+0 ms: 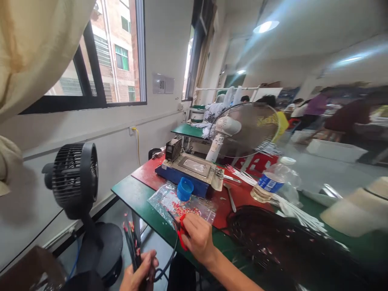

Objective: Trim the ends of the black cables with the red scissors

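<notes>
At the bottom, my left hand (141, 271) is closed around a bundle of black cables (133, 246) whose ends show reddish wires. To its right, my right hand (198, 236) grips red-handled scissors (182, 234), their dark blades pointing away over the table edge. A plastic bag (165, 202) lies flat just beyond the scissors, strewn with small red and white scraps (182, 209). On that bag stands a blue round tub (185, 189). Right of my right hand spreads a large coil of black cable (263, 238).
Behind the tub sits a blue-sided metal device (194, 167) beside a spoon (230, 198). A labelled plastic bottle (269, 182) and white wire bundles (298, 214) are to the right. A black fan (74, 182) stands left; a caged fan (242, 129) is beyond the table.
</notes>
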Action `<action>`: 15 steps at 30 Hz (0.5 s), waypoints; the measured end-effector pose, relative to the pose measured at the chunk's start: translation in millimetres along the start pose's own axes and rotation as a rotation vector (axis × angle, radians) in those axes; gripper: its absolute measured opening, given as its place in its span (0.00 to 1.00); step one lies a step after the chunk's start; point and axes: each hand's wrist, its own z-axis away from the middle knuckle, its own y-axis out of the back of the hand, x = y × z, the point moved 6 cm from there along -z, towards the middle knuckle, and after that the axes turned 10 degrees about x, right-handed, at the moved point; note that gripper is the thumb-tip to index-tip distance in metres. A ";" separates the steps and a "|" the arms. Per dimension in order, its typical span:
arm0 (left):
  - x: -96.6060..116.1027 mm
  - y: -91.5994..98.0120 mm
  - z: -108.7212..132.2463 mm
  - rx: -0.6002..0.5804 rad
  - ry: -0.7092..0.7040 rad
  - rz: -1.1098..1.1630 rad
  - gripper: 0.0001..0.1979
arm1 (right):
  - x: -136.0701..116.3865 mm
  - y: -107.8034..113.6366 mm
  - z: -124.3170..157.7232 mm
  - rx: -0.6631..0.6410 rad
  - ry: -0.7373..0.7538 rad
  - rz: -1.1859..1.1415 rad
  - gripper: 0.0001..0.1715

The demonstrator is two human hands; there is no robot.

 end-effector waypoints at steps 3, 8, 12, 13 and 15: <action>3.5 -3.6 -1.8 0.052 -0.012 -0.044 0.26 | -27.7 2.7 3.5 0.001 0.127 -0.068 0.15; 10.5 -2.2 11.9 0.063 -0.036 -0.086 0.21 | -53.4 -0.1 15.8 -0.092 0.353 -0.182 0.12; 4.4 0.2 22.9 0.096 0.085 0.059 0.22 | -71.2 -4.1 29.2 -0.149 0.465 -0.308 0.15; 2.3 1.1 24.5 0.108 0.104 0.077 0.22 | -75.6 -4.7 32.2 -0.149 0.483 -0.335 0.16; -3.2 3.3 26.6 0.125 0.148 0.132 0.23 | -83.3 -6.9 37.8 -0.158 0.511 -0.379 0.17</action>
